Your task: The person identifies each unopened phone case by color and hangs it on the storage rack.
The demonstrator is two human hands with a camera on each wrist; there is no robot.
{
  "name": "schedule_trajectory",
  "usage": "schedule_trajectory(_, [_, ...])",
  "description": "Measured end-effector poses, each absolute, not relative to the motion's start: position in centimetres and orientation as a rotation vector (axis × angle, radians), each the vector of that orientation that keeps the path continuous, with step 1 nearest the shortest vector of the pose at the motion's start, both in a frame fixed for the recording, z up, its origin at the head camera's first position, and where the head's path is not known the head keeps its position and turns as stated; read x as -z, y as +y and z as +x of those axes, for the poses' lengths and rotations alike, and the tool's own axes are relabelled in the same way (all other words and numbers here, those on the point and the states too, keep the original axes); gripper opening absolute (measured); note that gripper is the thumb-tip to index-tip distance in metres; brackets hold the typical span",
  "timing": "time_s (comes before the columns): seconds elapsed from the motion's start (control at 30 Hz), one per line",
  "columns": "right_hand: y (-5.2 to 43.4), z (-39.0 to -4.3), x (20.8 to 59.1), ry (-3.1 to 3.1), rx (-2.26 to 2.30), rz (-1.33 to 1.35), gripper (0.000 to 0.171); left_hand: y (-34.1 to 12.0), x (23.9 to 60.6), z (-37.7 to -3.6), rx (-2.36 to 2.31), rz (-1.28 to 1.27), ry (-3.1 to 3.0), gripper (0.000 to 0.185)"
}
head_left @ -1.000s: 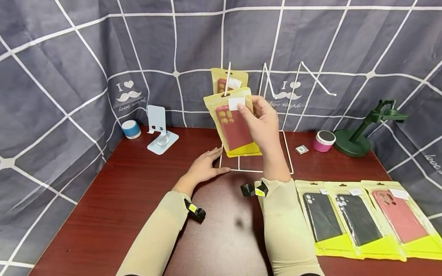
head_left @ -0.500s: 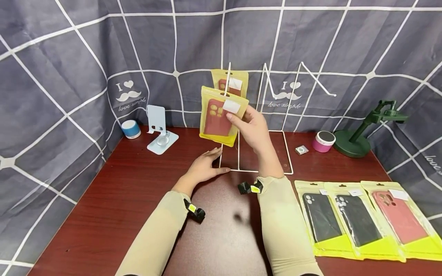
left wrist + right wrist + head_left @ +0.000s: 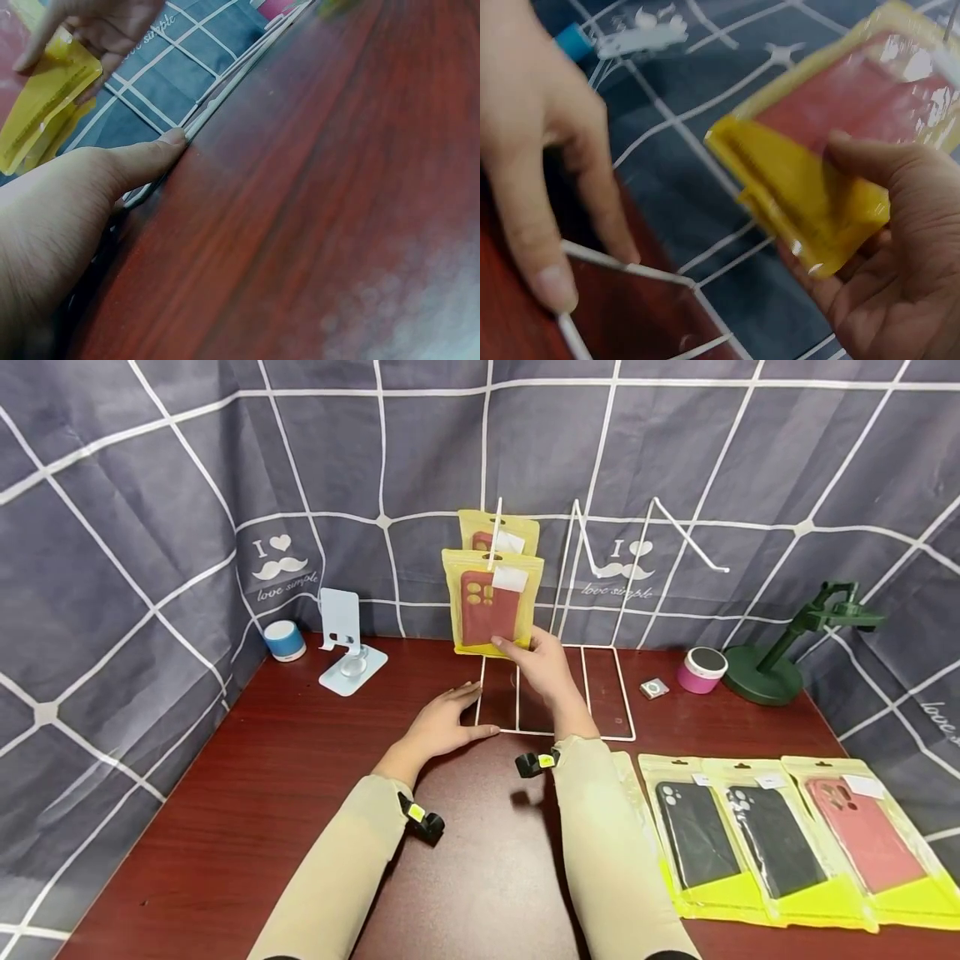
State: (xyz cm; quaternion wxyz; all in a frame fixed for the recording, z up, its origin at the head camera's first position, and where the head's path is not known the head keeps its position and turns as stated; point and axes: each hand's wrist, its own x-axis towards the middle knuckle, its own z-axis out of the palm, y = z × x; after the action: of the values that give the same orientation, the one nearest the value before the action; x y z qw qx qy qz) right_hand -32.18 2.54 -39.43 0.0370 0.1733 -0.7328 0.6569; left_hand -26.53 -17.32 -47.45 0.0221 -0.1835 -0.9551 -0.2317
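Note:
A yellow packet with a red phone case (image 3: pixel 491 606) hangs upright on the left hook of a white wire rack (image 3: pixel 622 710), in front of a second such packet (image 3: pixel 498 532). My right hand (image 3: pixel 536 664) pinches the front packet's bottom edge; in the right wrist view the thumb lies on the packet (image 3: pixel 817 172) and the fingers (image 3: pixel 900 247) behind it. My left hand (image 3: pixel 446 722) lies flat on the red table. Its thumb (image 3: pixel 161 146) touches the rack's base wire (image 3: pixel 225 94) at the near left corner.
Three packeted cases, two black (image 3: pixel 697 835) (image 3: pixel 780 839) and one red (image 3: pixel 862 831), lie at the table's right front. A blue speaker (image 3: pixel 285 641) and white phone stand (image 3: pixel 345 639) stand back left. A pink speaker (image 3: pixel 701 668) and green stand (image 3: pixel 787 652) are back right. Grey cloth hangs behind.
The front packet has gone back along the hook and now hangs straight. My right hand has dropped from its top label to its bottom edge. The left hand has stayed put.

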Motion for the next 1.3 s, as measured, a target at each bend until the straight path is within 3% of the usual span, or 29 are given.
schedule_trajectory(0.4, [2.4, -33.5, 41.9, -1.891, -2.319, 0.448, 0.029, -17.6, 47.6, -26.6, 0.733, -0.563, -2.941, 0.096])
schedule_trajectory(1.3, [3.0, -33.8, 42.9, -1.789, -2.356, 0.328, 0.027, -17.3, 47.8, -26.7, 0.737, -0.551, -2.963, 0.1])
